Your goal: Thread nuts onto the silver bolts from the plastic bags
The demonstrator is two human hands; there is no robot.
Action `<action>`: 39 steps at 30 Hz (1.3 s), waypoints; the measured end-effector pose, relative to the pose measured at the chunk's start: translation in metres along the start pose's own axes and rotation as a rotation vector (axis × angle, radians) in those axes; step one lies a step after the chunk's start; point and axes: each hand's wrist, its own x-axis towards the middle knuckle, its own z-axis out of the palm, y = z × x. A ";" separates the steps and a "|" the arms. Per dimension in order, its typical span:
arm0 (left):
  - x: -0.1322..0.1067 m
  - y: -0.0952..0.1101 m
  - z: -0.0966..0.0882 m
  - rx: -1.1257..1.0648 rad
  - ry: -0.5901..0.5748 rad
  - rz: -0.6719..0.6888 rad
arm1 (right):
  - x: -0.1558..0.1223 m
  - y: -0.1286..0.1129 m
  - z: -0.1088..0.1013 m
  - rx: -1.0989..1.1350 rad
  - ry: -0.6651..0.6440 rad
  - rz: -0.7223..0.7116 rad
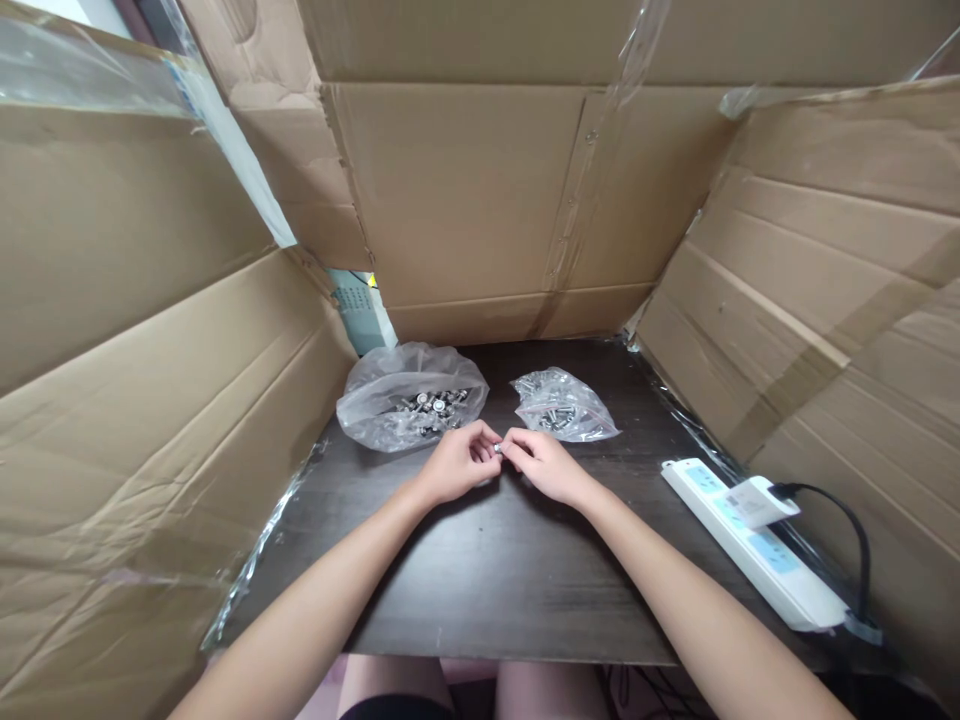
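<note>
One small metal piece sits between the fingertips where the left hand and right hand meet, both sets of fingers narrowed on it, over the dark surface, near the larger bag and smaller bag.

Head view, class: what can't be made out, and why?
Head view:
Small silvery metal piece: too tiny to identify, partly covered by the right hand.
Metal parts in the small clear plastic bag: number obscured by creases.
Bare legs: cut off by the dark brown table and bottom edge.
</note>
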 end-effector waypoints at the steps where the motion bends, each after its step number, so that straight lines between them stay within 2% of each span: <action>1: 0.000 0.000 0.000 -0.001 -0.002 -0.001 | 0.000 0.000 0.000 -0.001 0.000 0.003; 14: -0.001 0.002 0.000 0.041 -0.007 0.013 | 0.001 0.003 0.001 -0.012 -0.001 0.012; 39: 0.000 0.003 -0.001 0.022 0.008 -0.004 | 0.001 0.005 0.001 0.136 -0.019 0.065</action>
